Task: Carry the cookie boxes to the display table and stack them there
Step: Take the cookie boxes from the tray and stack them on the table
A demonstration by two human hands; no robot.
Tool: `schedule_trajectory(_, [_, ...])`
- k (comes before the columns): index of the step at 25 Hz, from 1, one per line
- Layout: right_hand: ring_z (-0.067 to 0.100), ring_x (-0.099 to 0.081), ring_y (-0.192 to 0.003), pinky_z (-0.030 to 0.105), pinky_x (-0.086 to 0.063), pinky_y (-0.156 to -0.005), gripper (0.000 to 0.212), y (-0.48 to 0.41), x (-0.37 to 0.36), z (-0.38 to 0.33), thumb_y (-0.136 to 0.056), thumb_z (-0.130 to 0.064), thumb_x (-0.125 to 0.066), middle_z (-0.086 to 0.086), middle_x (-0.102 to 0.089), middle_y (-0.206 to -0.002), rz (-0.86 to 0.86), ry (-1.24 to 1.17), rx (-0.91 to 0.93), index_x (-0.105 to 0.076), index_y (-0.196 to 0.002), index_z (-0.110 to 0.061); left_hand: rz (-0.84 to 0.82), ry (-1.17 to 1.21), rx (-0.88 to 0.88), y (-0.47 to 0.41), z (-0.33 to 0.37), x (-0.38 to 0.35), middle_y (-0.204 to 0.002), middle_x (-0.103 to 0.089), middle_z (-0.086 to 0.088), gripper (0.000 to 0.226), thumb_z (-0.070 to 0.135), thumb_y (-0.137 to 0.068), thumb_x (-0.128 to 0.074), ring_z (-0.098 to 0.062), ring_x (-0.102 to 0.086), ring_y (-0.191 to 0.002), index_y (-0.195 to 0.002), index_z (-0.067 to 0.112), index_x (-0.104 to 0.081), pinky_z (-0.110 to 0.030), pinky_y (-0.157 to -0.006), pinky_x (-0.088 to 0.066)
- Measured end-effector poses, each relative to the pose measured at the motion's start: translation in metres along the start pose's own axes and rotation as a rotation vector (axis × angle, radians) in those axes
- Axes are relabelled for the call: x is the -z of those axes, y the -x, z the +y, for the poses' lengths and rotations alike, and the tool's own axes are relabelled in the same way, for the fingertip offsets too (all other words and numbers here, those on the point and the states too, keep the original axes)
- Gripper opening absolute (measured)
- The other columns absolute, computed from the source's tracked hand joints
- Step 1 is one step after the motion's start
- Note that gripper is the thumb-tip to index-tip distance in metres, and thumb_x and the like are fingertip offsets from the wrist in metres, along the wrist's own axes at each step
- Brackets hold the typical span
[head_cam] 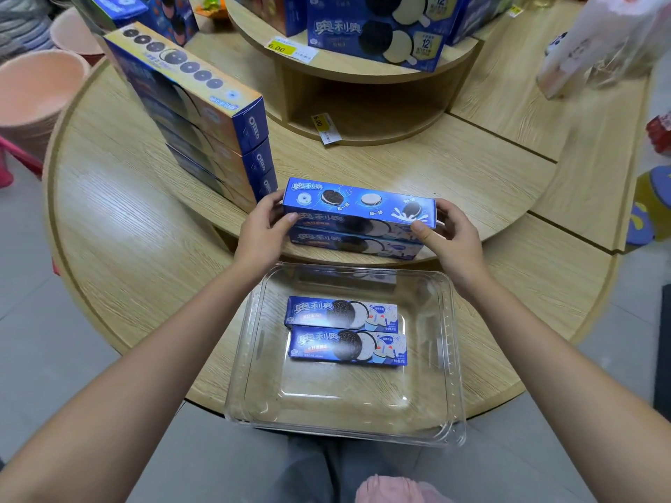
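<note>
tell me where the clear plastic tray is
Head view, low centre: the clear plastic tray sits on the round wooden table, overhanging its near edge, holding two blue cookie boxes.

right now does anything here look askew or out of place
The clear tray juts past the table at its near edge, and a yellow price tag hangs crooked under the upper tier. The held cookie box sits square.

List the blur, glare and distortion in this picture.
Head view: the wide lens bows the table edge into a strong curve; the bag at top right is smeared by motion blur; the clear tray throws white glare along its near rim; the top box at centre reads sharp; the print on the left stack looks soft.
</note>
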State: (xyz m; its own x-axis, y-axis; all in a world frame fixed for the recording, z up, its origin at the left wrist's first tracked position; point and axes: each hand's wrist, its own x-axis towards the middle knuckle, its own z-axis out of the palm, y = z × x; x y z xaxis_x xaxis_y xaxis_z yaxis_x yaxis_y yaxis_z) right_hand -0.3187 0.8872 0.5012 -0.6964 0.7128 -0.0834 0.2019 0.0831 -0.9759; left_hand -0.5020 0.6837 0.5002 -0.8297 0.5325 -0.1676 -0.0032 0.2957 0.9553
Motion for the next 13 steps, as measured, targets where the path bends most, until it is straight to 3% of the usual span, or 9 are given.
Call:
schedule_trajectory(3, [0.013, -0.062, -0.102, 0.020, -0.051, -0.082, 0.039, 0.001, 0.000, 0.000, -0.081, -0.019, -0.069, 0.004, -0.065, -0.115, 0.000, 0.000, 0.002, -0.055, -0.118, -0.013, 0.020, 0.019, 0.005, 0.001, -0.004, -0.001, -0.131, -0.057, -0.009, 0.044, 0.007, -0.091, -0.051, -0.016, -0.054, -0.121, -0.134, 0.011, -0.043, -0.031, -0.096, -0.048])
schedule_trajectory(6, [0.011, -0.063, -0.099, 0.016, -0.051, -0.078, 0.036, 0.004, -0.003, -0.001, -0.083, -0.015, -0.067, 0.005, -0.066, -0.110, 0.010, -0.034, -0.003, -0.055, -0.116, -0.014, 0.033, 0.047, 0.011, 0.004, -0.007, -0.004, -0.132, -0.057, -0.009, 0.044, 0.003, -0.089, -0.054, -0.016, -0.053, -0.123, -0.132, 0.011, -0.044, -0.035, -0.101, -0.047])
schedule_trajectory(13, [0.012, -0.062, -0.100, 0.022, -0.050, -0.084, 0.035, -0.009, -0.015, -0.006, -0.083, -0.020, -0.067, 0.003, -0.066, -0.110, 0.020, -0.011, -0.004, -0.055, -0.115, -0.016, 0.043, 0.059, -0.005, -0.011, -0.008, -0.011, -0.139, -0.049, -0.007, 0.061, -0.004, -0.084, -0.057, -0.015, -0.047, -0.128, -0.139, 0.013, -0.036, -0.037, -0.108, -0.041])
